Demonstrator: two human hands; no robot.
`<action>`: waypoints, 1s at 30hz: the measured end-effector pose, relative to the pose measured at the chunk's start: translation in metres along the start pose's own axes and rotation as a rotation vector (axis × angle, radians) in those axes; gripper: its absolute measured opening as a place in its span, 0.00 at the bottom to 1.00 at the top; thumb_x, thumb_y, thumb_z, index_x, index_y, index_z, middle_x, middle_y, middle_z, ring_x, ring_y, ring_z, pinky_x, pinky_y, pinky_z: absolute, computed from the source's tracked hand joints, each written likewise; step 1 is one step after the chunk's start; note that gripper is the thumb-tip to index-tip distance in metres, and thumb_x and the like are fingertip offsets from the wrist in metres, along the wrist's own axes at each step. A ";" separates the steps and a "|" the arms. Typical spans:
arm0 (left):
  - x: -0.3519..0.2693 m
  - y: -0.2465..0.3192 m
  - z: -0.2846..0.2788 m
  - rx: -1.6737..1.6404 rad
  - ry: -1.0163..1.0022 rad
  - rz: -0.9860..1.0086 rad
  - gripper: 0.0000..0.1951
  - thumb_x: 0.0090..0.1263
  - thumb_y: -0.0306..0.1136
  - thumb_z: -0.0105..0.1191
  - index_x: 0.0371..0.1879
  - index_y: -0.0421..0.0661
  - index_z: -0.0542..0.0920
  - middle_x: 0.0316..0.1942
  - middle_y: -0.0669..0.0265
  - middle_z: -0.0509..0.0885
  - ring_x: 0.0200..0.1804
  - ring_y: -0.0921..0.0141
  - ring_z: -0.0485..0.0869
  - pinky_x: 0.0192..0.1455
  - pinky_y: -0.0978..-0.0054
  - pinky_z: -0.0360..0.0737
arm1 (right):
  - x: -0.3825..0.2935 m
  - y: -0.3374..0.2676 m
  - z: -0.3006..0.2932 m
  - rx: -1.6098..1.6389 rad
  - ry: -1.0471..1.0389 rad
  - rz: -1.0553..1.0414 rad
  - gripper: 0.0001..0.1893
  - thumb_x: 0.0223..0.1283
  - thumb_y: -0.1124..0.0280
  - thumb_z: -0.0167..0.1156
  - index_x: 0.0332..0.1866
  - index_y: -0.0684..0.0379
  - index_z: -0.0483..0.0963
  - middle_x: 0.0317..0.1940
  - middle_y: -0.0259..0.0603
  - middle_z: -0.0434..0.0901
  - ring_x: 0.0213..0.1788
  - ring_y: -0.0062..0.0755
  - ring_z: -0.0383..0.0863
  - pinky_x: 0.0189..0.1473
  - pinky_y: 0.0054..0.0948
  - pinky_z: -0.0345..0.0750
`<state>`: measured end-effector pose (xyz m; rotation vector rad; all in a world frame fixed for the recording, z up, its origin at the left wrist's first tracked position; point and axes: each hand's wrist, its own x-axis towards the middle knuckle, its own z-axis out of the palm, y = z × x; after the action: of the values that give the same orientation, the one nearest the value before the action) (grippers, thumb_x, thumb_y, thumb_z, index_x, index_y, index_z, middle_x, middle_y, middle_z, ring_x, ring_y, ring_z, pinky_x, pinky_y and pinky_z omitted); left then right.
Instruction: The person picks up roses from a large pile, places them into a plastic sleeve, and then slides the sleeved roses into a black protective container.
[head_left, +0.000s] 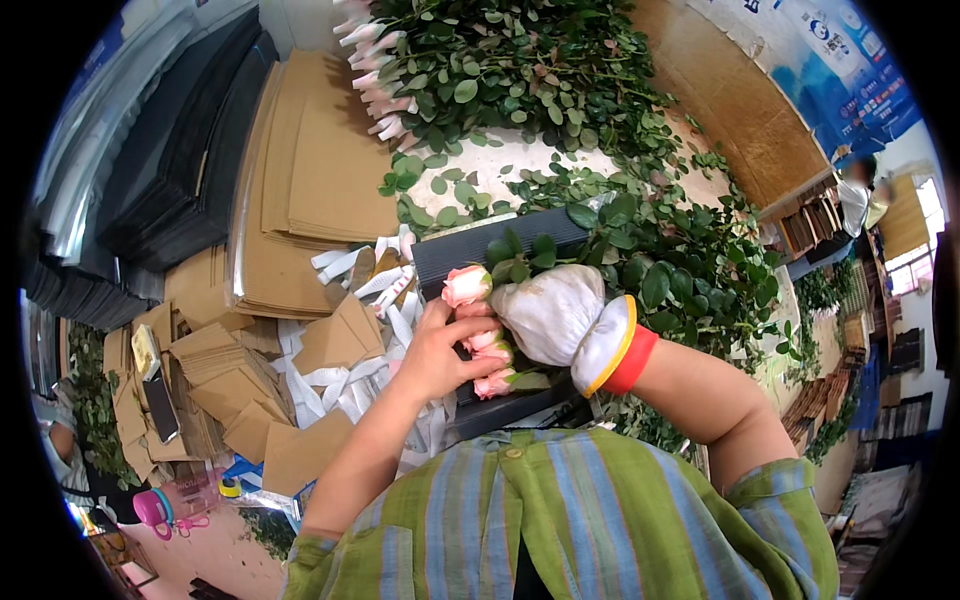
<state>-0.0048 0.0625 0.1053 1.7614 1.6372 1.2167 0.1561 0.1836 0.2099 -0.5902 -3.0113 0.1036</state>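
Observation:
My bare left hand (442, 349) has its fingers and thumb about several pale pink roses (491, 343), touching their heads. One more rose head (466, 286) sits just above the fingers. To the right, my right hand (555, 315), in a soiled white glove with a yellow hem, is curled over the stems behind the heads; its fingertips are hidden. The roses lie over a black corrugated board (499, 247), which shows above and below the hands. Leafy stems (660, 277) trail out to the right past the glove.
White foam sleeves (330, 390) and small cardboard pieces (232, 375) lie at left. Flat cardboard sheets (337, 150) and black board stacks (180, 150) stand beyond. Sleeved roses (517, 75) are piled at the back. A pink bottle (172, 499) is lower left. People (855, 195) appear far right.

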 end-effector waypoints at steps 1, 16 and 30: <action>-0.001 -0.003 0.000 -0.021 0.004 -0.006 0.21 0.52 0.39 0.75 0.47 0.57 0.90 0.55 0.60 0.82 0.58 0.56 0.76 0.63 0.59 0.74 | -0.002 -0.001 -0.004 0.038 0.031 0.003 0.04 0.52 0.66 0.64 0.32 0.53 0.81 0.22 0.43 0.83 0.25 0.47 0.85 0.28 0.44 0.80; 0.007 -0.003 0.002 0.002 -0.020 -0.140 0.28 0.58 0.39 0.70 0.60 0.52 0.80 0.54 0.60 0.81 0.58 0.55 0.77 0.63 0.58 0.72 | -0.011 0.018 -0.062 -0.077 0.566 0.221 0.11 0.59 0.66 0.64 0.45 0.58 0.80 0.24 0.45 0.80 0.27 0.47 0.83 0.32 0.42 0.81; 0.003 -0.002 0.006 0.208 0.047 -0.052 0.25 0.54 0.35 0.71 0.54 0.46 0.83 0.51 0.55 0.82 0.57 0.52 0.75 0.62 0.56 0.73 | 0.009 -0.007 0.003 -0.115 0.277 0.085 0.19 0.55 0.62 0.62 0.52 0.55 0.75 0.25 0.36 0.80 0.24 0.41 0.82 0.23 0.45 0.72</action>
<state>-0.0015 0.0672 0.1015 1.8113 1.8841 1.1057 0.1450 0.1799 0.2080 -0.6801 -2.7381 -0.1362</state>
